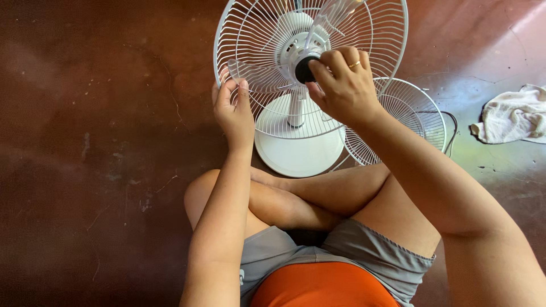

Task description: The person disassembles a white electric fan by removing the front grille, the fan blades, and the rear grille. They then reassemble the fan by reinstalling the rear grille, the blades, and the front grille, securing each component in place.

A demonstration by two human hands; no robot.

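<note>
Head view looks straight down at you sitting cross-legged on a dark reddish-brown floor. Farthest left of your two hands, your left hand is curled around the lower left rim of the white rear fan guard, fingers pinching the wire and the tip of a clear blade. The white table fan stands upright just beyond your shins, its round base touching the floor between your knees and the guard. At the hub, your right hand is closed on the black blade cap, thumb and fingertips wrapped around it; a ring shows on one finger. Behind that wrist the loose front guard leans beside the base. Far right, well apart, a crumpled white cloth lies on the floor.
</note>
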